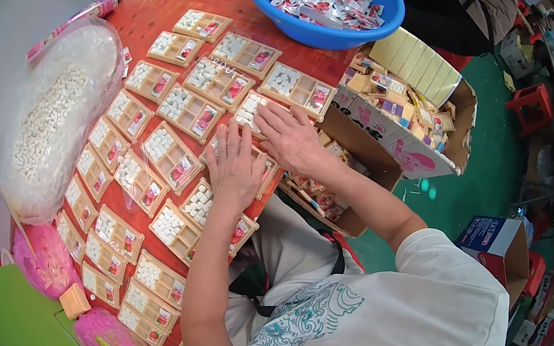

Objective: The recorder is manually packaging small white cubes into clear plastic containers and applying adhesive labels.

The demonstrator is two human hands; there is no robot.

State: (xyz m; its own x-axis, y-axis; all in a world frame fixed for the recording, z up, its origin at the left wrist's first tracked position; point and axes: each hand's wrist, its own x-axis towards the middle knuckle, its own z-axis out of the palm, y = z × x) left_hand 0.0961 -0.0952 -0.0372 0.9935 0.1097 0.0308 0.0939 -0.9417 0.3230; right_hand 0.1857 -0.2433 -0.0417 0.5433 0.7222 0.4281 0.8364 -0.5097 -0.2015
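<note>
L hand point(235, 169) & R hand point(292, 140) flat, uncurled, over rect. trays point(305, 87) w/ lumpy white pcs point(249, 109).

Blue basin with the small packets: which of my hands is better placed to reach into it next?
Probably your right hand: it's nearer the blue basin, which sits ahead and to the right. Your left hand lies farther off, to the left of the right one.
</note>
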